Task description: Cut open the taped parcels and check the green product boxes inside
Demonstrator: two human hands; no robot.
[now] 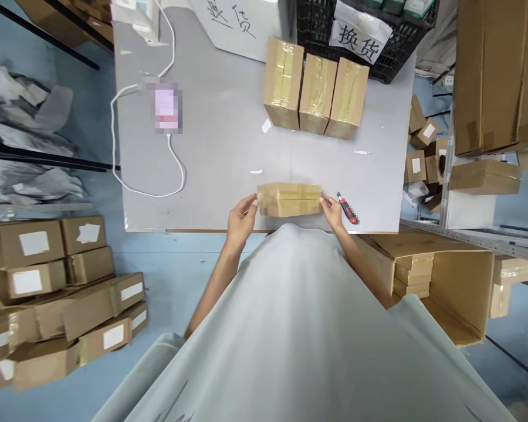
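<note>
A small brown cardboard box, sealed with yellowish tape, lies lengthwise near the front edge of the grey table. My left hand grips its left end, the thumb and fingers closed on the side. At the opposite end, my right hand pinches the box's right edge. Just right of that hand lies a red and black utility knife. Beyond the box stand three taped cardboard boxes side by side.
A black crate with a paper sign stands at the back right, beside a white box. A white cable loops across the left. An open carton is below right; stacked boxes are at left.
</note>
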